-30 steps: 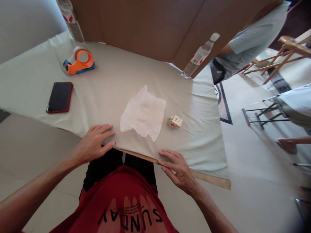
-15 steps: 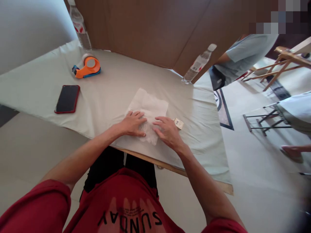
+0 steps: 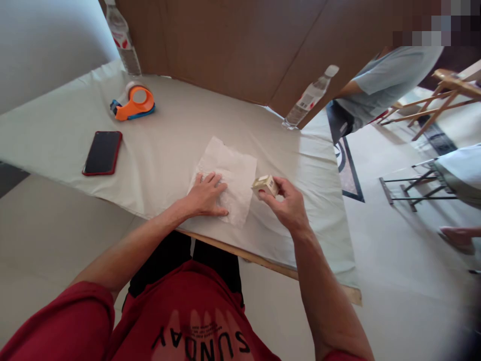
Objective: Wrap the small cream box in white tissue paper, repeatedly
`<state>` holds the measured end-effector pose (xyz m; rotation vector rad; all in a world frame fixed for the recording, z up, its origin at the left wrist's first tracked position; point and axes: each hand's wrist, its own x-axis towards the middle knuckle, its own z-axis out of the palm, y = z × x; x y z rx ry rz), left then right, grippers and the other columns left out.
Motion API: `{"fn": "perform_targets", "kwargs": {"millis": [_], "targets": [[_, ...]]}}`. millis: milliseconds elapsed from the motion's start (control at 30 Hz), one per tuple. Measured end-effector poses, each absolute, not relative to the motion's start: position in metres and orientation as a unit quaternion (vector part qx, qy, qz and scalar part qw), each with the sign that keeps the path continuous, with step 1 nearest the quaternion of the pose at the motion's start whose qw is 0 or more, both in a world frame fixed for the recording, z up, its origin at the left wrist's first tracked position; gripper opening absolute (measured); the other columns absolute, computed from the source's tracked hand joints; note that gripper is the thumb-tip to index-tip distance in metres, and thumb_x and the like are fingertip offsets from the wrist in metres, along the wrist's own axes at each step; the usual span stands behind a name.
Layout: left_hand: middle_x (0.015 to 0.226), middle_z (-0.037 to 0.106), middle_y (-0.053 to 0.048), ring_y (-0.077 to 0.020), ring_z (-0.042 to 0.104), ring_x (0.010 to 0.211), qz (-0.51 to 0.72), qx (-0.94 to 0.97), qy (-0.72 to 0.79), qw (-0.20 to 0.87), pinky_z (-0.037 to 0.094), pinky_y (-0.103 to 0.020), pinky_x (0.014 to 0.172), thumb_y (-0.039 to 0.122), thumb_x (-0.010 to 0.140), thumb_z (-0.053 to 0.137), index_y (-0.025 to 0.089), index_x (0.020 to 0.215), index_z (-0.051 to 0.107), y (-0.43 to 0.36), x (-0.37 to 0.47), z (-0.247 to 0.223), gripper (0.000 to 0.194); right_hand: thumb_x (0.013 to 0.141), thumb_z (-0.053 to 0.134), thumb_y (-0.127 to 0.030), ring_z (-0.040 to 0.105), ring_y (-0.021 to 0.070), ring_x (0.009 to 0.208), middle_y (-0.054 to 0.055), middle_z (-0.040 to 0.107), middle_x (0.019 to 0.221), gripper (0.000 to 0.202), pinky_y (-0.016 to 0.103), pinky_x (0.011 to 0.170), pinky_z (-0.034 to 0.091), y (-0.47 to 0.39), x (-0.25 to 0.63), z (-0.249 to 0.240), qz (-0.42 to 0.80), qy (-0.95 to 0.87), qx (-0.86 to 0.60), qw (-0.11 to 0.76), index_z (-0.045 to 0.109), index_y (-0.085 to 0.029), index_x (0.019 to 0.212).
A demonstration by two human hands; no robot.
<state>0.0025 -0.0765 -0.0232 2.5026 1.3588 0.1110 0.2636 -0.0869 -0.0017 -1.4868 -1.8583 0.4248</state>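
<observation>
A thin white sheet [image 3: 236, 170] with a crinkled surface lies on the cloth-covered table [image 3: 176, 130] in front of me. My left hand [image 3: 208, 195] rests on the sheet's left part with its fingers spread, holding nothing. Just right of the sheet, my right hand [image 3: 287, 203] grips a small pale box [image 3: 264, 185] between thumb and fingers. The box has a reddish mark on its near side, and my fingers cover its right end.
An orange tape dispenser [image 3: 137, 102] and a dark phone in a red case [image 3: 102, 153] lie at the left. Plastic bottles stand at the back left [image 3: 126, 45] and back right [image 3: 310, 98], by a brown board [image 3: 225, 45]. A person [image 3: 391, 80] is beyond.
My right hand has left the sheet, moved right and taken hold of the small box, which is now lifted and turned. My left hand remains spread on the sheet.
</observation>
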Motion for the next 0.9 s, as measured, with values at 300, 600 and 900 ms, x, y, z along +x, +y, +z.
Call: {"fn": "perform_targets", "kwargs": {"millis": [300, 600, 900], "targets": [[0.164, 0.029, -0.026, -0.0399, 0.026, 0.154, 0.061, 0.854, 0.488, 0.17, 0.018, -0.055, 0.125, 0.062, 0.08, 0.069, 0.012, 0.148, 0.045, -0.09, -0.02, -0.024, 0.088, 0.08, 0.071, -0.034, 0.069, 0.0244, 0.095, 0.009, 0.074, 0.11, 0.041, 0.038, 0.084, 0.055, -0.052, 0.195, -0.02, 0.254, -0.776, -0.509, 0.271, 0.065, -0.02, 0.118], [0.163, 0.034, -0.024, -0.0371, 0.027, 0.154, 0.114, 0.83, 0.518, 0.171, 0.018, -0.053, 0.127, 0.053, 0.081, 0.066, 0.011, 0.153, 0.035, -0.113, -0.035, -0.034, 0.089, 0.08, 0.074, -0.041, 0.069, 0.0228, 0.092, 0.008, 0.074, 0.109, 0.042, 0.038, 0.084, 0.057, -0.053, 0.197, -0.028, 0.268, -0.776, -0.495, 0.285, 0.065, -0.023, 0.117], [0.161, 0.037, -0.024, -0.0369, 0.03, 0.153, 0.154, 0.819, 0.517, 0.199, 0.018, -0.055, 0.127, 0.056, 0.079, 0.069, 0.011, 0.154, 0.035, -0.115, -0.035, -0.037, 0.094, 0.086, 0.069, -0.037, 0.063, 0.0313, 0.117, 0.014, 0.067, 0.133, 0.054, 0.051, 0.103, 0.049, -0.058, 0.191, -0.045, 0.199, -0.818, -0.469, 0.267, 0.057, -0.022, 0.136]]}}
